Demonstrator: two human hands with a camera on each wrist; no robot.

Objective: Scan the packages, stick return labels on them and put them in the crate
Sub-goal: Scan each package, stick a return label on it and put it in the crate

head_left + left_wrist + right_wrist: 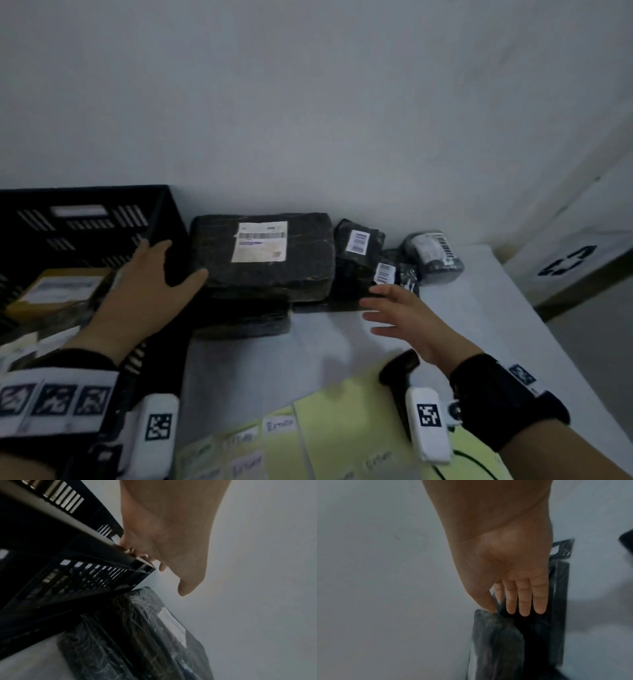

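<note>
Two bare hands are reaching over a pale bench [342, 342] toward a row of dark wrapped packages lying against a grey wall. Taking the large package [263, 257] as the landmark: to its left, a black slatted crate [85, 219] is sitting on the bench, almost touching it, and is already holding a yellowish parcel [58, 291] with a white label.

At the large package's left edge, the left hand [150, 274] is hovering with fingers spread and straight, gripping nothing; its thumb is pointing at the package's near left corner and its fingers are lying over the crate's rim, as the left wrist view [163, 534] also shows.

The large package is lying flat on top of another dark package [243, 322] and is bearing a white shipping label [260, 241].

Just right of the large package, a medium package [356, 260] with a barcode sticker is lying, then a small packet [394, 274], then a rounded bundle [435, 257] farthest right.

In front of the small packet, the right hand [404, 318] is stretching out, fingers straight and apart, holding nothing; whether its fingertips are touching the packet cannot be told.

Nearer the viewer than the large package, yellow-green label sheets [274, 442] are lying on the bench, with a black handheld scanner [397, 373] resting at their right.
</note>
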